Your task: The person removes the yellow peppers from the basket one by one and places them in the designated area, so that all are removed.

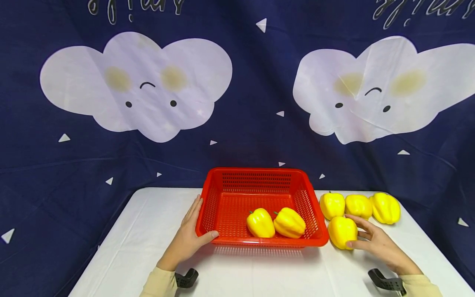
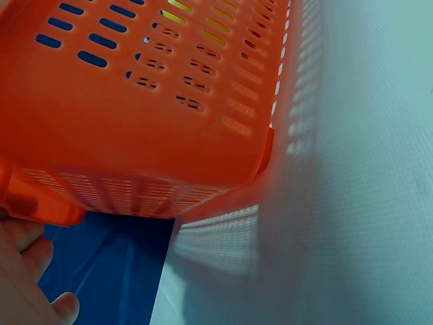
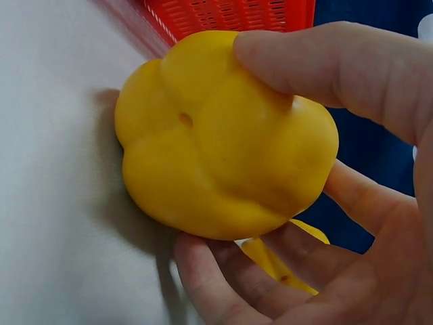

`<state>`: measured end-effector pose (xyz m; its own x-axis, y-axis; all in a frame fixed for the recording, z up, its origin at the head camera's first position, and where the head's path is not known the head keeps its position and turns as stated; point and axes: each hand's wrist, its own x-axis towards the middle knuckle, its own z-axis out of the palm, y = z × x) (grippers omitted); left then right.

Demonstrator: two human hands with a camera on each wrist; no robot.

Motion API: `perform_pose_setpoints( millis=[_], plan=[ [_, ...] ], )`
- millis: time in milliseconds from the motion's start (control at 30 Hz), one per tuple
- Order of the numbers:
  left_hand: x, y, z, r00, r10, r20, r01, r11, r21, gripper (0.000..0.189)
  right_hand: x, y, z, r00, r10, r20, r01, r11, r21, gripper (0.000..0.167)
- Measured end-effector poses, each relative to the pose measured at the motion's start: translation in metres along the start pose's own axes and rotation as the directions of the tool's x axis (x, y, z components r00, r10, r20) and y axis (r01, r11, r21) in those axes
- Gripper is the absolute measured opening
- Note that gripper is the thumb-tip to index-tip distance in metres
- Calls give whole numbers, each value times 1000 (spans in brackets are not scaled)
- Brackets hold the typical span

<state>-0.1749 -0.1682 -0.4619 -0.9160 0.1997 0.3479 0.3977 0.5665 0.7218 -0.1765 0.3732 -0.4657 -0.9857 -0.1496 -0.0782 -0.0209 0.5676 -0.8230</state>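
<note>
In the head view my right hand grips a yellow bell pepper just right of the red plastic basket. The right wrist view shows the thumb on one side of that pepper and fingers against the other, its lobed bottom toward the camera. My left hand rests against the basket's front left corner, fingers fairly straight along the left side and thumb by the front rim. Inside the basket lie two yellow bell peppers, one in the middle and one to its right.
Behind the held pepper, three more yellow bell peppers sit in a row at the back right of the white table. A dark blue cloth with clouds hangs behind the table. Black wrist straps are on both arms.
</note>
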Motion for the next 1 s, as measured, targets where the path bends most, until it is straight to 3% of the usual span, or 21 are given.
perform_pose_setpoints(
  millis=[600,800,1000],
  plan=[
    [0,3,0,1000,-18,9,18,1000,-5,106,0,4,-5,999,-25,42,24,999,30,81],
    [0,3,0,1000,-21,13,21,1000,-8,107,-5,3,-16,997,-78,6,78,995,57,76],
    [0,3,-1,1000,-14,4,14,1000,-2,106,-10,-9,-27,990,-116,-82,120,992,46,72]
  ],
)
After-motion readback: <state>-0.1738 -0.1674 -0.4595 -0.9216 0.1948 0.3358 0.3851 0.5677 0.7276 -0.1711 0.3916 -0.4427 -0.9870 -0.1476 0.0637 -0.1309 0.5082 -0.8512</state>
